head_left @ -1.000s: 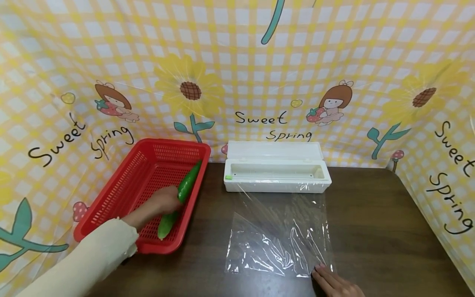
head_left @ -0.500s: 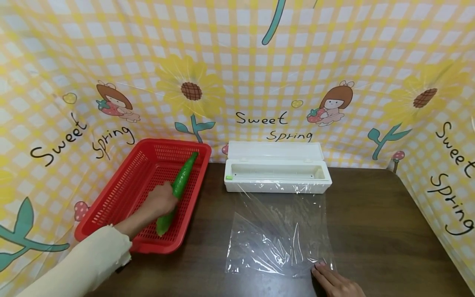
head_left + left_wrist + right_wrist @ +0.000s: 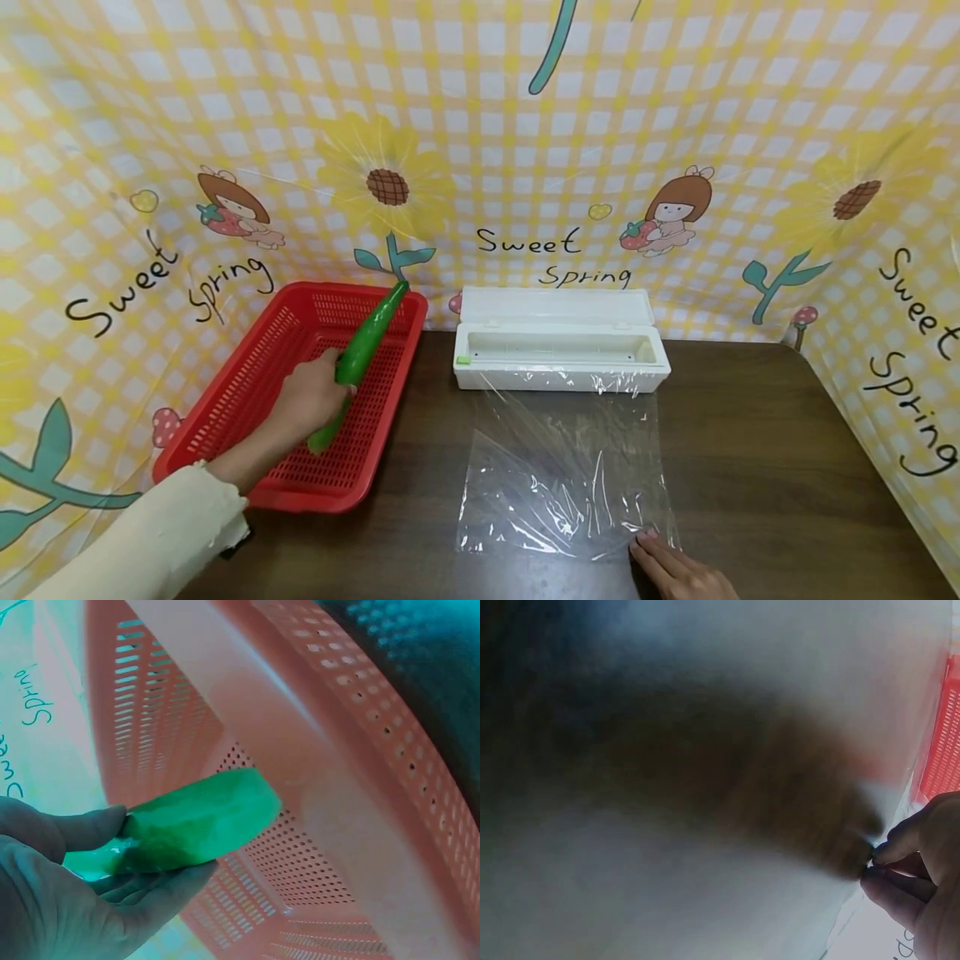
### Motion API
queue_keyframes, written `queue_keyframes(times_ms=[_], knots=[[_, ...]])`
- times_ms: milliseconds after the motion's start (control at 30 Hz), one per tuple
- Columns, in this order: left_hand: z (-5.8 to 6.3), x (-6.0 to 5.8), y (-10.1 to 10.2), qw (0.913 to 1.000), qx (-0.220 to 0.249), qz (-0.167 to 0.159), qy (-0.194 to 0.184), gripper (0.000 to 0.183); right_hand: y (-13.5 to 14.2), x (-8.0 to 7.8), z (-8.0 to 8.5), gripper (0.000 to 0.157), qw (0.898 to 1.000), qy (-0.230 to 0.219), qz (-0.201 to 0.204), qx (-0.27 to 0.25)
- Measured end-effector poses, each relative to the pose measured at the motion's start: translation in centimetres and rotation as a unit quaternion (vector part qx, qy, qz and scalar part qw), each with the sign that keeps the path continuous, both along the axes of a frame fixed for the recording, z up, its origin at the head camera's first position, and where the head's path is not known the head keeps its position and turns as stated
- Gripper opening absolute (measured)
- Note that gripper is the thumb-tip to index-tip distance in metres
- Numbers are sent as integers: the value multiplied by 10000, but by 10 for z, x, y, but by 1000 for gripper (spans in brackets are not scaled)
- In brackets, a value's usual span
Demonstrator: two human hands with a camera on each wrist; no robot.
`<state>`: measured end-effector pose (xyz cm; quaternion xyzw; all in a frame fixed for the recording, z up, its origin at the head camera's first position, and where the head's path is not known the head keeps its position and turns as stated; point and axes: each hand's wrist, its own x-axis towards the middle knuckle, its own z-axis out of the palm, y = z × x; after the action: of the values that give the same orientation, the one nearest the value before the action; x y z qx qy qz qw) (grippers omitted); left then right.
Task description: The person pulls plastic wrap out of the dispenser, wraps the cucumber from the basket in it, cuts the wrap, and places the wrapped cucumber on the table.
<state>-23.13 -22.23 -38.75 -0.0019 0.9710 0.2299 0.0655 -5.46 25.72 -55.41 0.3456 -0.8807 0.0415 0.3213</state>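
My left hand grips a long green cucumber around its middle, above the floor of the red plastic basket. In the left wrist view, the thumb lies on one side of the cucumber and the fingers on the other. Clear cling film stretches from a white dispenser box toward the front of the table. At the film's near right corner, my right hand pinches its edge between thumb and fingers. A large blur fills most of the right wrist view.
The dispenser's lid stands raised at the back, with a small green piece on the box's left end. Dark wooden table extends to the right. A yellow checked cloth encloses the back and sides.
The cucumber has been lifted off the basket floor, and its far tip has risen to the back rim. My left hand has moved slightly up and left. The right hand stays put.
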Motion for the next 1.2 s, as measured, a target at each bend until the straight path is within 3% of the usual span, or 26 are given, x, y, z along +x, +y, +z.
queue_keyframes(times_ms=[400,867,1200], knots=[[15,8,7,9965,241,-48,793,56,0,1,6,65,9985,-435,-58,324],[35,14,25,9923,374,-196,1166,54,-1,0,3,63,9994,-233,-90,236],[43,20,47,9881,803,-354,1262,53,-1,0,5,62,9995,-208,-50,231]])
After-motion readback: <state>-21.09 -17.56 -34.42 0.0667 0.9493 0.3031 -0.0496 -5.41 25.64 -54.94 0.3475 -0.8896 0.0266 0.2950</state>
